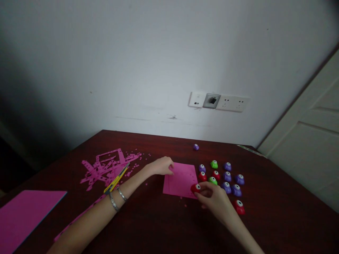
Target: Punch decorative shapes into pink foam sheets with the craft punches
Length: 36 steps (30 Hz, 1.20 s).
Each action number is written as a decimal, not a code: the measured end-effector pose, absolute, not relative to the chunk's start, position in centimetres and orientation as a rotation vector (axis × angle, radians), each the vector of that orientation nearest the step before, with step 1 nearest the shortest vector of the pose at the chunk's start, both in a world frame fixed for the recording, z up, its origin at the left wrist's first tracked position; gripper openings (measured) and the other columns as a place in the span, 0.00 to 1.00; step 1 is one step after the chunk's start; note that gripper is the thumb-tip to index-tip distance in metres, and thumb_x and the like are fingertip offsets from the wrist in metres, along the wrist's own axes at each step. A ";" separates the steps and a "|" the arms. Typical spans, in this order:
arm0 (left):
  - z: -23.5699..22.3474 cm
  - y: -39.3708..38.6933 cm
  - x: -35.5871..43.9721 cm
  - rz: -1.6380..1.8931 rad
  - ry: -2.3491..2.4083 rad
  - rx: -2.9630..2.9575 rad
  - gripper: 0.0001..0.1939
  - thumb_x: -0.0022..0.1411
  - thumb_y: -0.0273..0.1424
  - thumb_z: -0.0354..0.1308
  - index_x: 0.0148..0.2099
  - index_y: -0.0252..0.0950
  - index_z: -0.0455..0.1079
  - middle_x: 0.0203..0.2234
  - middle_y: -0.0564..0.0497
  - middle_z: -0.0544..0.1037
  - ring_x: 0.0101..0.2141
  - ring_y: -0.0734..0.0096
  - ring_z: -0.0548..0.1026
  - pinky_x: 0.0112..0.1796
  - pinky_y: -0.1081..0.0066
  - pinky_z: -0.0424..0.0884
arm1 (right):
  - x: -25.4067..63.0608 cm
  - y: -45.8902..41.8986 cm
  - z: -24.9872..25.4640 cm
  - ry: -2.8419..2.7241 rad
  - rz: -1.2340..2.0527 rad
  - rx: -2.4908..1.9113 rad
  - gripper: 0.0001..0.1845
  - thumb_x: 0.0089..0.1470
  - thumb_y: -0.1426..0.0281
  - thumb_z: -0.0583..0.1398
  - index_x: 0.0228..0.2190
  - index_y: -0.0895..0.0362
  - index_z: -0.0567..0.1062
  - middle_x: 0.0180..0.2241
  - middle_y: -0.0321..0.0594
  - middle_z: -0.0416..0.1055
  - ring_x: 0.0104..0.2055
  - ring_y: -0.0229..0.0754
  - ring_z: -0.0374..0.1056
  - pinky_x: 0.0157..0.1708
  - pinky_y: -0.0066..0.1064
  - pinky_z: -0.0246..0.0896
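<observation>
The fingers of our right hand (215, 200) pinch a small red piece (195, 188) with a white, dark-centred top; those of our left hand (162, 165) curl at the far left corner of a pink square (180, 181), and we cannot tell whether they press or grip it. The red piece sits at the square's near right corner.

Behind everything we have the pale wall (148, 63); the dark red-brown bench (164, 225) runs up to it, its surface spreading between our forearms and out to the right edge. A panelled white door (317, 120) stands at the right. A large pink sheet (29, 215) with a blue edge lies at the left. Nearer the middle, punched pink scraps (103, 169) lie heaped, with a yellow cutter (116, 179) along their right side. The wall sockets (230, 103) adjoin a grey plate (211, 101) whose dark mark is too small for us to read.

Right of the square, eleven purple, red and green pieces (227, 176) stand loosely grouped; one purple piece (196, 147) sits apart, near the bench's back edge. The tiniest pink bits (129, 173) are scattered beside the scraps.
</observation>
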<state>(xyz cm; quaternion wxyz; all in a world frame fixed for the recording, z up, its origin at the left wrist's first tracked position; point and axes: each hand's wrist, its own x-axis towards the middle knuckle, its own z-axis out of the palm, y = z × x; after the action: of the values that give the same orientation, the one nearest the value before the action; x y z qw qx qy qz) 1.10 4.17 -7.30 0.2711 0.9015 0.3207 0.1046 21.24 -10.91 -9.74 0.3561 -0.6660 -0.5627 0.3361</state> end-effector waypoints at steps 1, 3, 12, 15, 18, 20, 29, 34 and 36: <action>-7.5 4.1 1.2 0.236 0.890 2.493 0.06 0.47 0.31 0.61 0.27 0.33 0.73 0.24 0.48 0.73 0.30 0.66 0.70 0.30 0.71 0.62 | 21.3 -11.0 -9.9 -1.452 0.855 -1.726 0.12 0.43 0.64 0.60 0.30 0.57 0.72 0.22 0.36 0.73 0.24 0.41 0.70 0.19 0.28 0.67; -7.7 3.9 1.3 0.154 0.954 2.596 0.10 0.47 0.35 0.62 0.30 0.33 0.73 0.28 0.45 0.73 0.33 0.61 0.69 0.30 0.70 0.61 | 21.4 -11.2 -10.2 -1.469 0.801 -1.745 0.10 0.44 0.64 0.59 0.29 0.57 0.72 0.22 0.36 0.73 0.24 0.41 0.71 0.21 0.29 0.67; -8.4 4.4 1.7 0.137 0.987 2.519 0.14 0.46 0.36 0.64 0.35 0.33 0.72 0.32 0.47 0.70 0.34 0.65 0.68 0.33 0.70 0.63 | 21.8 -11.5 -10.7 -1.597 0.506 -1.743 0.08 0.45 0.66 0.59 0.30 0.55 0.73 0.29 0.39 0.75 0.30 0.43 0.72 0.32 0.32 0.66; -8.5 4.6 1.8 0.134 0.974 2.490 0.11 0.46 0.33 0.64 0.33 0.33 0.72 0.30 0.47 0.71 0.31 0.67 0.68 0.32 0.71 0.63 | 21.8 -11.4 -11.1 -1.614 0.498 -1.715 0.09 0.45 0.67 0.58 0.31 0.56 0.73 0.31 0.40 0.75 0.31 0.43 0.72 0.32 0.32 0.67; -8.6 4.7 1.9 0.151 0.962 2.444 0.09 0.45 0.31 0.64 0.31 0.33 0.71 0.28 0.49 0.72 0.30 0.69 0.69 0.31 0.71 0.62 | 21.9 -11.4 -11.3 -1.642 0.502 -1.678 0.10 0.45 0.69 0.57 0.33 0.56 0.73 0.33 0.41 0.74 0.34 0.44 0.72 0.34 0.33 0.67; -8.6 4.7 1.9 0.155 0.959 2.413 0.08 0.45 0.31 0.64 0.30 0.33 0.71 0.26 0.50 0.73 0.28 0.70 0.69 0.30 0.72 0.62 | 21.9 -11.4 -11.4 -1.654 0.496 -1.667 0.11 0.45 0.69 0.57 0.34 0.56 0.73 0.33 0.41 0.74 0.35 0.44 0.72 0.36 0.33 0.67; -9.0 5.2 2.2 0.151 0.925 2.305 0.11 0.43 0.27 0.63 0.33 0.32 0.71 0.25 0.52 0.74 0.25 0.73 0.69 0.25 0.75 0.62 | 21.7 -11.5 -11.1 -1.663 0.518 -1.665 0.10 0.46 0.69 0.57 0.34 0.55 0.73 0.33 0.41 0.74 0.34 0.44 0.72 0.34 0.32 0.68; -9.3 5.8 1.9 0.204 0.885 2.205 0.08 0.47 0.28 0.59 0.33 0.32 0.74 0.22 0.53 0.75 0.24 0.75 0.69 0.27 0.75 0.62 | 21.5 -11.6 -10.4 -1.699 0.489 -1.678 0.09 0.45 0.71 0.58 0.31 0.55 0.74 0.31 0.39 0.75 0.32 0.43 0.71 0.32 0.30 0.67; -9.1 6.1 1.6 0.240 0.859 2.156 0.07 0.48 0.29 0.59 0.31 0.32 0.75 0.23 0.53 0.75 0.25 0.74 0.70 0.28 0.75 0.62 | 21.4 -11.6 -10.3 -1.697 0.502 -1.671 0.08 0.44 0.71 0.58 0.31 0.55 0.74 0.31 0.40 0.74 0.32 0.42 0.71 0.31 0.29 0.66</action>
<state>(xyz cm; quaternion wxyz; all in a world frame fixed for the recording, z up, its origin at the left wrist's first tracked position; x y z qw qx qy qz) 1.62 6.10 -9.10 0.3934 0.8495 0.3385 0.0947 21.40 -11.59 -10.26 0.3466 -0.6439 -0.6541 0.1934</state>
